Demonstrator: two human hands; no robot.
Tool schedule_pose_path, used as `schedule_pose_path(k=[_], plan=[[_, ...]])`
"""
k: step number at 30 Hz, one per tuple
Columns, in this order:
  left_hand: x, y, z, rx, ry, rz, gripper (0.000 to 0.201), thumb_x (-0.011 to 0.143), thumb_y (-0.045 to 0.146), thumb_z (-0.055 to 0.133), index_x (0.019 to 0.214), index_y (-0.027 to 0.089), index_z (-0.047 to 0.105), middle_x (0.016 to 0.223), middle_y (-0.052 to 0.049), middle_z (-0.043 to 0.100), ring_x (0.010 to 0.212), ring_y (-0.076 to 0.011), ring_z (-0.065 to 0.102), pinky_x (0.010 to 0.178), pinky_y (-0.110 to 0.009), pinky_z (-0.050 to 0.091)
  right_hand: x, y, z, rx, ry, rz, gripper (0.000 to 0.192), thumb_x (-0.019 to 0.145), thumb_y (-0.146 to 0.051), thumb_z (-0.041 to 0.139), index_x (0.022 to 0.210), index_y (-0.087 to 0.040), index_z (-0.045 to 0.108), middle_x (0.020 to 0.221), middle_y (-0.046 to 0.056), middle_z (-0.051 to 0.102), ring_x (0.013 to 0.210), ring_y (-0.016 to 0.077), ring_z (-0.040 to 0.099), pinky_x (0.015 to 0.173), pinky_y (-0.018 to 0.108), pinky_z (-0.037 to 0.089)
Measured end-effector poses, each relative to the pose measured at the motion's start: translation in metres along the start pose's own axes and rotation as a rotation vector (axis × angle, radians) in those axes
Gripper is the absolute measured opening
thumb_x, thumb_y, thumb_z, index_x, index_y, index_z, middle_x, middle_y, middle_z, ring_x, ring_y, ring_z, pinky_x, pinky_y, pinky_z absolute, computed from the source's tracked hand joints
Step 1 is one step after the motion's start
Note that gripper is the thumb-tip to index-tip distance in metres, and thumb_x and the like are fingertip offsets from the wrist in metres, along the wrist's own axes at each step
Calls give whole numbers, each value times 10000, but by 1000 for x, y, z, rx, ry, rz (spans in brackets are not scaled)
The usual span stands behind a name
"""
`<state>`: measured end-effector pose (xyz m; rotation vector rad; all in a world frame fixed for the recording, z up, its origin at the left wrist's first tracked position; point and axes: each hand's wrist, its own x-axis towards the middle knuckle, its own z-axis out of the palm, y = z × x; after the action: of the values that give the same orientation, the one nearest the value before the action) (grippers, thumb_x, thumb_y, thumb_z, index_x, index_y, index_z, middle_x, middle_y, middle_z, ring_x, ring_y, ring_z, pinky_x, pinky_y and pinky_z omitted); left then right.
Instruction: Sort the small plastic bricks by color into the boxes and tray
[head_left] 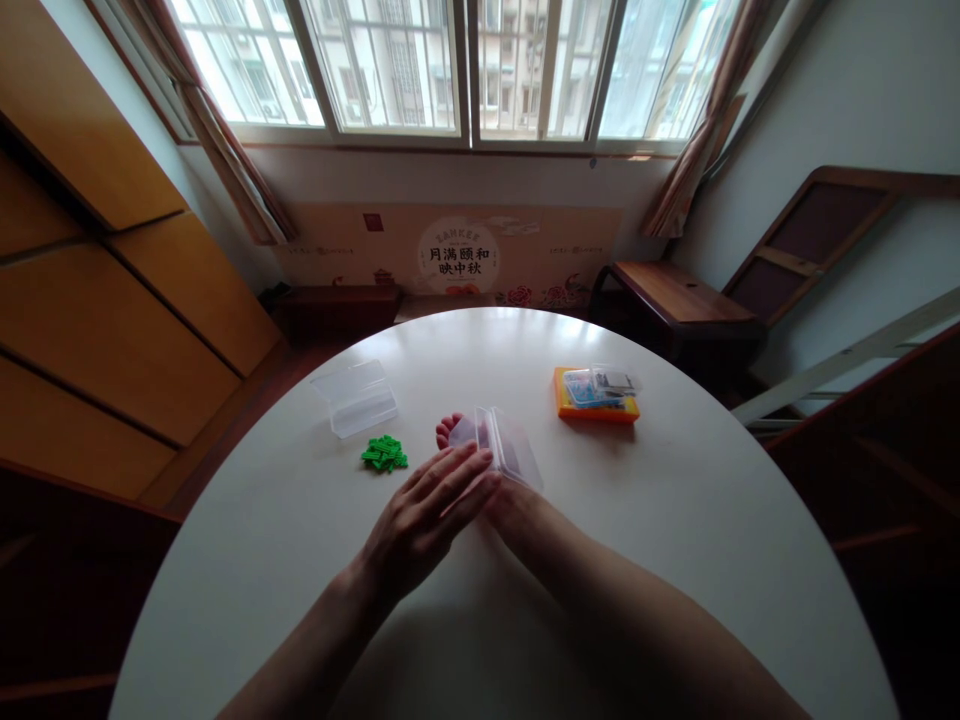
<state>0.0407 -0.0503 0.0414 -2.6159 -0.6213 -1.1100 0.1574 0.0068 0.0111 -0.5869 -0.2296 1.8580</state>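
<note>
We see two bare hands meeting near the middle of a round white counter [675, 520]. The right hand [504, 490] holds a small clear plastic box [504, 445], tilted up on its edge; the fingers [448, 428] of this hand wrap around the far side of the box, and their tips show beyond it on the left. So this hand is closed on the box. The left hand [424, 520] lies flat and open, its fingers stretched out straight and close together, pointing toward the box. The tips of these fingers reach the near side of the box, but we cannot tell if they really touch it. This hand grips nothing.

Just to the left of the hands there is a little heap of green pieces [385, 454] on the counter, apart from both hands. Further left and a bit farther away lies a second clear box [355, 398], open, with its lid folded back. On the right, well apart from the hands, an orange box [596, 395] rests flat with some small packets on top.
</note>
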Motion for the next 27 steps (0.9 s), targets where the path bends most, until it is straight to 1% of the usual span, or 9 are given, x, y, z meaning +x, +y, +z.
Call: schedule_pose_path(k=[2, 4, 6, 9, 11, 14, 17, 21, 27], plan=[[-4, -4, 2, 39, 170, -168, 528, 836, 120, 635, 1324, 244, 476, 1298, -89, 569, 1195, -240, 564, 977, -401, 528, -1, -3, 7, 93, 97, 36, 274, 920, -197, 404, 735, -158, 602, 658, 35, 654, 599, 121, 628, 567, 232, 548], [-6, -11, 0, 50, 398, -373, 654, 754, 229, 752, 1334, 255, 452, 1265, -97, 547, 1133, -250, 586, 942, -417, 540, -1, -5, 12, 68, 196, 7, 311, 952, -246, 368, 726, -171, 567, 639, 25, 630, 548, 106, 591, 510, 208, 509], [-6, -21, -5, -8, 615, -521, 793, 699, 348, 797, 1372, 251, 391, 1222, -100, 518, 1106, -253, 581, 953, -450, 519, 1, -6, 16, -80, 273, -6, 364, 977, -291, 325, 669, -188, 490, 537, -14, 534, 424, 81, 465, 398, 173, 392], [-10, -39, -16, -55, 801, -608, 866, 684, 443, 790, 1393, 251, 332, 1185, -94, 504, 1066, -234, 573, 993, -477, 470, 10, -4, 21, -297, 309, 3, 410, 987, -341, 298, 604, -209, 357, 438, -80, 324, 348, 68, 227, 344, 174, 182], [-15, -50, -22, -36, 850, -639, 851, 673, 466, 787, 1367, 239, 349, 1156, -86, 509, 1012, -220, 579, 984, -477, 466, 19, 2, 25, -650, 266, -133, 423, 976, -365, 349, 583, -208, 336, 446, -72, 322, 381, 79, 251, 383, 193, 197], [-24, -63, -29, -17, 880, -687, 822, 658, 437, 797, 1326, 224, 368, 1110, -69, 519, 967, -199, 574, 978, -457, 462, 33, 15, 31, -1516, 90, -440, 406, 965, -387, 401, 611, -195, 446, 579, -5, 538, 547, 130, 484, 524, 229, 335], [-32, -71, -32, -24, 928, -702, 822, 625, 421, 818, 1290, 211, 383, 1096, -53, 519, 939, -174, 570, 973, -426, 461, 43, 30, 37, -2044, -105, -517, 323, 979, -392, 389, 794, -205, 576, 808, 49, 682, 725, 192, 610, 631, 271, 390], [-37, -75, -32, -59, 943, -761, 803, 629, 388, 819, 1276, 188, 387, 1121, -75, 516, 969, -184, 569, 959, -413, 467, 48, 44, 41, -2259, -230, -536, 276, 999, -340, 357, 982, -185, 584, 956, 80, 687, 796, 200, 647, 645, 273, 419], [-44, -78, -27, -22, 862, -856, 820, 636, 440, 785, 1302, 217, 361, 1170, -98, 506, 1018, -219, 575, 960, -437, 478, 43, 45, 37, -2287, -260, -640, 233, 993, -283, 361, 992, -183, 571, 999, 75, 633, 841, 190, 620, 659, 270, 446]])
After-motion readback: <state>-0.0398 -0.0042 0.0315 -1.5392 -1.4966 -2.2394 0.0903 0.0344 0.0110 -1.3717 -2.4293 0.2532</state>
